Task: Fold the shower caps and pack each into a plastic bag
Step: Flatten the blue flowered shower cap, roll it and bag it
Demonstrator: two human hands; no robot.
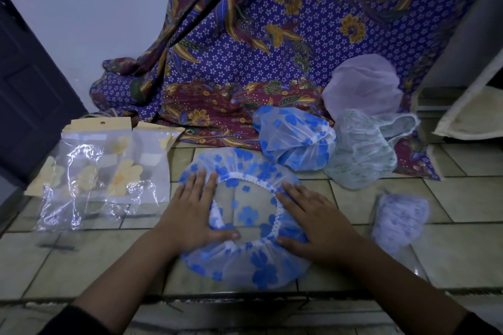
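A clear shower cap with blue flowers (246, 261) lies spread on the tiled floor, its white elastic rim facing up. My left hand (190, 209) presses flat on its left side, thumb on the near rim. My right hand (313, 220) presses flat on its right side. Clear plastic bags with tan card headers (103, 171) lie to the left. Behind the cap sit another blue-flowered cap (296, 139), a pale green one (362, 152) and a pink one (362, 84). A folded blue-patterned cap inside a bag (400, 223) lies at the right.
A purple batik cloth (272, 49) hangs down and pools on the floor behind the caps. A dark door (30, 84) stands at the left. A pale board (473, 106) leans at the right.
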